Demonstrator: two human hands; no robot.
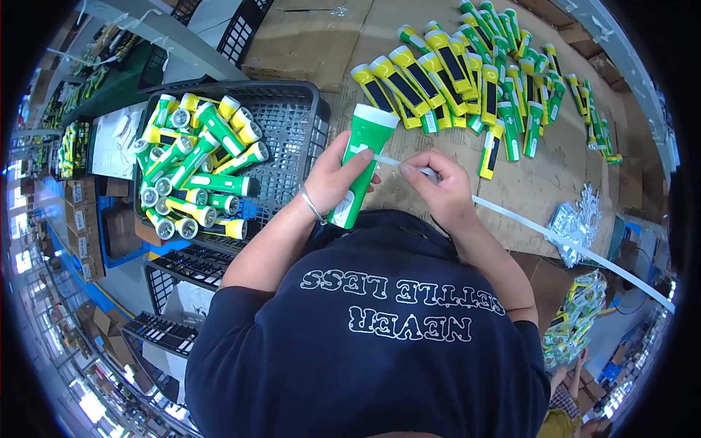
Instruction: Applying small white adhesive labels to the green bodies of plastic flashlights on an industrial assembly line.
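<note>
My left hand (330, 181) is wrapped round the body of a green flashlight (377, 131) with a white rim, held tilted in front of my chest. Its thumb presses near the switch. Close by on the right, my right hand (444, 188) pinches a narrow white strip (569, 243). One short stretch of the strip reaches from the fingers to the flashlight's side. From behind the right hand, a long stretch runs off to the lower right. Whether the strip is stuck to the flashlight, I cannot tell.
A black crate (288, 98) at the left holds several green and yellow flashlights (208, 146). More flashlights (445, 69) lie on the cardboard-covered table (310, 44). Silvery clear packets (573, 226) rest at its right edge. Another person (566, 398) is at lower right, beside bagged flashlights (577, 317).
</note>
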